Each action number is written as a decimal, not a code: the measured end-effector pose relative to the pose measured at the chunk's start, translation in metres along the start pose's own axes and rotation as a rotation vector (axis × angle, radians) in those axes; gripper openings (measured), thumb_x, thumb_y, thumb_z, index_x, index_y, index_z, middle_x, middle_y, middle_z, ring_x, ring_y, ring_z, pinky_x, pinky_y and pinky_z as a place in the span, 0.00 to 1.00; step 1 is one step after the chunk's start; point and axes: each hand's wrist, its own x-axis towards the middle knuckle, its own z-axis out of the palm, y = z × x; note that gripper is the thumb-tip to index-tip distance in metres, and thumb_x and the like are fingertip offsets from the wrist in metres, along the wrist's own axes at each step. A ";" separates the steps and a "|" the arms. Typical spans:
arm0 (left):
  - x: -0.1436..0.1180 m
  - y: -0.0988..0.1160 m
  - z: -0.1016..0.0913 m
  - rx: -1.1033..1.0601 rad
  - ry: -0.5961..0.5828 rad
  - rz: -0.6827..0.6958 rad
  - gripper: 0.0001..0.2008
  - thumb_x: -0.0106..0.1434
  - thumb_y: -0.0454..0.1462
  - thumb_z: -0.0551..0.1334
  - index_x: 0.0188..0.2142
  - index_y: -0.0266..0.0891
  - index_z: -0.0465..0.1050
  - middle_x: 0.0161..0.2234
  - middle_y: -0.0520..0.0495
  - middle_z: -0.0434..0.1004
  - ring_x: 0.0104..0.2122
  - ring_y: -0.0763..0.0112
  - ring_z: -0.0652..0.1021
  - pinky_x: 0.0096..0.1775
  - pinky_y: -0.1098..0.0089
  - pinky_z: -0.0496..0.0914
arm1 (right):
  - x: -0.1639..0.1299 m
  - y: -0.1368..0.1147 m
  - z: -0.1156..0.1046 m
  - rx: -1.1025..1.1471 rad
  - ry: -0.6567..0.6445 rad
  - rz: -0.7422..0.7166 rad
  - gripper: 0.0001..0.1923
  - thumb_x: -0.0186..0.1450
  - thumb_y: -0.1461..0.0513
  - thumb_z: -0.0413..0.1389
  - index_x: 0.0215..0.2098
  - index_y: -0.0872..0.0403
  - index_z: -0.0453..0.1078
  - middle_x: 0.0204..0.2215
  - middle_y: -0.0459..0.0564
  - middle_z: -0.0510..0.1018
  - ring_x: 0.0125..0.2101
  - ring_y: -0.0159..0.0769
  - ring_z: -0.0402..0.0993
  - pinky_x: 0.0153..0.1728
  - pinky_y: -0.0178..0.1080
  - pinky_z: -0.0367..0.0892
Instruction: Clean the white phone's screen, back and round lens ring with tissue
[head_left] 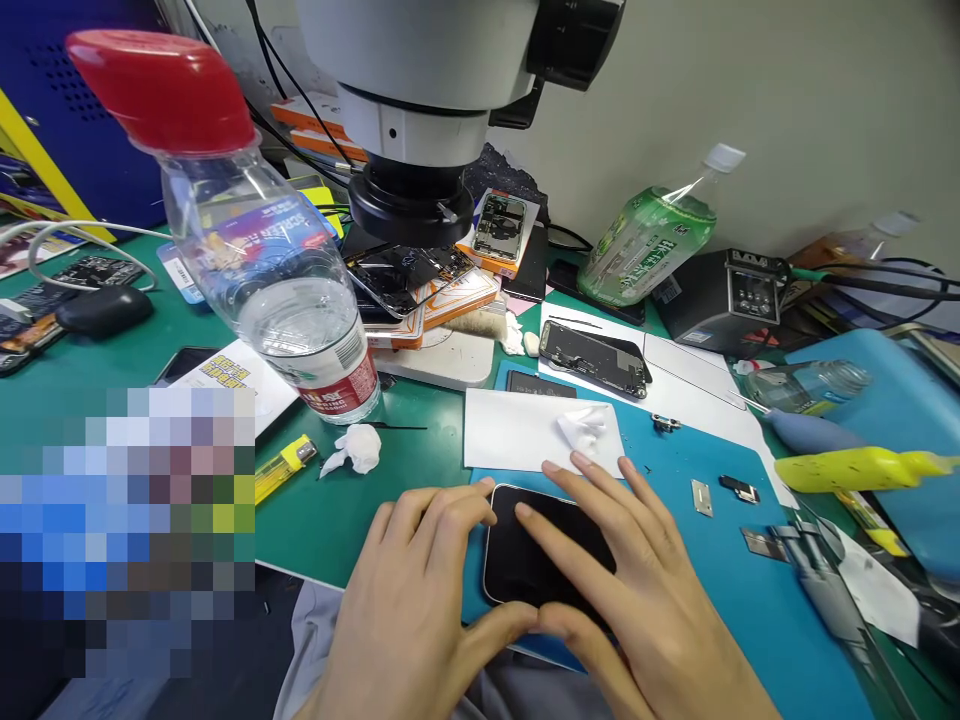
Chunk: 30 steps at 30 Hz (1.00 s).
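Note:
A black-screened smartphone [536,545] with a light metal frame lies on the blue work mat [750,580], screen up. My left hand [420,590] curls round its left end, fingertips at the upper left corner and thumb along the near edge. Across the right half spreads my right hand [637,570]; its index finger presses on the screen, other fingers reach past the far edge, and the thumb meets the left thumb at the near edge. My right palm hides the phone's right end. Just beyond it lie a white paper sheet [510,430] and a crumpled tissue [583,428].
A microscope [412,130] hangs over the bench. Left stand a water bottle [300,310] and a yellow lighter [281,470]. A removed phone screen [592,355] lies behind; small parts [702,497], tweezers [832,590] and a yellow tube [855,468] are right. A blurred-out area covers the lower left.

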 end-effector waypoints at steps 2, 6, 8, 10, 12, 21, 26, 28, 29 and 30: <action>0.001 -0.002 0.000 0.003 0.014 0.014 0.33 0.58 0.44 0.79 0.55 0.44 0.65 0.55 0.47 0.83 0.50 0.57 0.80 0.46 0.59 0.74 | 0.002 -0.002 -0.001 0.016 -0.019 -0.053 0.33 0.76 0.46 0.55 0.73 0.49 0.63 0.76 0.53 0.59 0.78 0.46 0.46 0.77 0.56 0.46; 0.000 0.001 -0.001 -0.005 -0.010 -0.019 0.35 0.58 0.45 0.79 0.57 0.45 0.64 0.54 0.48 0.82 0.50 0.56 0.80 0.47 0.58 0.74 | 0.002 0.001 0.000 0.021 -0.003 0.000 0.27 0.77 0.50 0.54 0.72 0.47 0.65 0.76 0.52 0.58 0.78 0.45 0.45 0.77 0.57 0.46; -0.001 0.003 -0.001 -0.014 -0.016 -0.072 0.37 0.57 0.44 0.80 0.59 0.46 0.64 0.53 0.48 0.82 0.51 0.55 0.79 0.48 0.56 0.73 | 0.002 0.003 0.001 0.007 0.014 0.055 0.24 0.78 0.53 0.53 0.69 0.49 0.68 0.76 0.53 0.57 0.78 0.46 0.44 0.77 0.58 0.47; -0.001 0.003 -0.001 -0.016 -0.009 -0.075 0.37 0.57 0.44 0.80 0.59 0.45 0.64 0.53 0.47 0.82 0.51 0.55 0.79 0.48 0.56 0.73 | 0.002 0.002 0.001 0.000 0.007 0.066 0.26 0.77 0.52 0.53 0.70 0.51 0.67 0.77 0.53 0.56 0.78 0.47 0.44 0.76 0.59 0.49; -0.001 0.001 0.000 -0.004 -0.005 -0.009 0.35 0.59 0.43 0.79 0.59 0.44 0.64 0.53 0.48 0.82 0.50 0.56 0.79 0.48 0.57 0.73 | 0.003 0.000 0.001 0.008 -0.025 0.032 0.31 0.76 0.49 0.55 0.73 0.50 0.63 0.78 0.53 0.54 0.78 0.47 0.42 0.76 0.58 0.52; -0.003 -0.005 0.002 0.021 -0.005 0.002 0.35 0.59 0.48 0.79 0.58 0.45 0.65 0.55 0.49 0.82 0.51 0.58 0.79 0.47 0.59 0.74 | 0.007 0.003 0.002 0.050 -0.001 0.033 0.28 0.78 0.49 0.53 0.72 0.49 0.64 0.78 0.51 0.53 0.79 0.46 0.41 0.78 0.54 0.40; -0.002 -0.005 0.003 0.025 -0.002 0.028 0.32 0.62 0.48 0.77 0.57 0.45 0.65 0.56 0.48 0.82 0.51 0.58 0.79 0.47 0.59 0.74 | 0.008 0.000 0.003 0.090 -0.002 -0.004 0.29 0.77 0.48 0.54 0.72 0.49 0.65 0.79 0.51 0.50 0.79 0.47 0.40 0.78 0.51 0.39; -0.002 -0.003 0.002 0.021 -0.010 -0.023 0.33 0.61 0.49 0.77 0.58 0.45 0.65 0.54 0.49 0.83 0.50 0.57 0.79 0.47 0.59 0.73 | 0.010 -0.001 0.003 0.088 0.035 0.060 0.25 0.78 0.51 0.52 0.70 0.49 0.67 0.79 0.51 0.48 0.79 0.47 0.39 0.77 0.51 0.41; -0.002 -0.003 0.002 0.019 -0.010 -0.032 0.33 0.61 0.49 0.77 0.58 0.46 0.65 0.53 0.49 0.83 0.50 0.57 0.79 0.47 0.59 0.73 | 0.011 -0.002 0.003 0.083 0.044 0.073 0.25 0.79 0.51 0.51 0.69 0.50 0.68 0.79 0.52 0.48 0.79 0.47 0.38 0.77 0.51 0.42; -0.003 -0.004 0.002 0.019 -0.008 -0.026 0.33 0.61 0.49 0.77 0.58 0.46 0.65 0.54 0.49 0.83 0.51 0.57 0.79 0.47 0.59 0.73 | 0.012 -0.002 0.003 0.074 0.040 0.073 0.25 0.79 0.51 0.52 0.70 0.50 0.67 0.79 0.53 0.48 0.79 0.48 0.38 0.77 0.52 0.42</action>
